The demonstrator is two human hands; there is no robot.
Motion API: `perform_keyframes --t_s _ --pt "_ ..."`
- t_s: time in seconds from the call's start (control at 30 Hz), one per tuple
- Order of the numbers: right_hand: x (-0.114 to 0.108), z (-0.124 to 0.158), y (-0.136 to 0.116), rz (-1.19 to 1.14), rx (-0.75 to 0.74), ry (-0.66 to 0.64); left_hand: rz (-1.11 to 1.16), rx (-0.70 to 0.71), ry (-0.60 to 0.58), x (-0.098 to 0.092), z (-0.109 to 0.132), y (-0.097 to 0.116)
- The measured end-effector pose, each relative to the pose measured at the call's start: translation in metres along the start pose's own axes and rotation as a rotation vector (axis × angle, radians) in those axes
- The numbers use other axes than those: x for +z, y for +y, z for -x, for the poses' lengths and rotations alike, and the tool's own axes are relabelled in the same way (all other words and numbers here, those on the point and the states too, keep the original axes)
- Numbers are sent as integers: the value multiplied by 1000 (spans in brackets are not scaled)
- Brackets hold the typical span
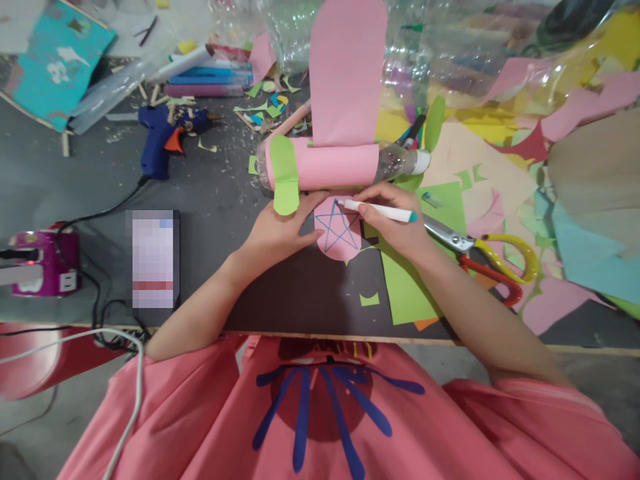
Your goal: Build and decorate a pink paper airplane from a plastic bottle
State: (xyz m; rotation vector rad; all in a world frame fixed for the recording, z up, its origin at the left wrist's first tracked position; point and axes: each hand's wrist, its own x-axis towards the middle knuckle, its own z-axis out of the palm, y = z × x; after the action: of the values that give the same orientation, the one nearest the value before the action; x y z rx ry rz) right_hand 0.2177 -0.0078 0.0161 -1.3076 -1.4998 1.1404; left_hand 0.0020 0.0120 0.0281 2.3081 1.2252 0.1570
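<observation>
A plastic bottle wrapped in pink paper (325,167) lies across the dark table, with pink paper wings (347,73) and green paper fins (285,175). On the near pink wing (340,237) there is a blue star outline. My left hand (280,230) lies flat on the table with fingers stretched, pressing that wing's left edge. My right hand (395,223) is closed round a white marker with a teal end (383,210); its tip touches the star's top point.
Red and yellow scissors (480,257) lie right of my right hand on green paper (415,287). A blue glue gun (163,137) sits at the back left, with markers behind. Paper scraps cover the right side. A magenta device (40,260) and cables lie at left.
</observation>
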Motion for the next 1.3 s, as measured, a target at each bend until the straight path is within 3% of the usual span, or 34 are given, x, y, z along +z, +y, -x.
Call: perform_keyframes --t_s 0.5,0.7,1.3 --pt "-1 0 -2 -7 16 -99 -10 -9 -9 0 0 0" --pt "0 -1 0 -2 -34 15 -13 -20 -12 0 1 0" --pt "-1 -1 -1 14 -13 -59 -24 -25 -18 -1 1 1"
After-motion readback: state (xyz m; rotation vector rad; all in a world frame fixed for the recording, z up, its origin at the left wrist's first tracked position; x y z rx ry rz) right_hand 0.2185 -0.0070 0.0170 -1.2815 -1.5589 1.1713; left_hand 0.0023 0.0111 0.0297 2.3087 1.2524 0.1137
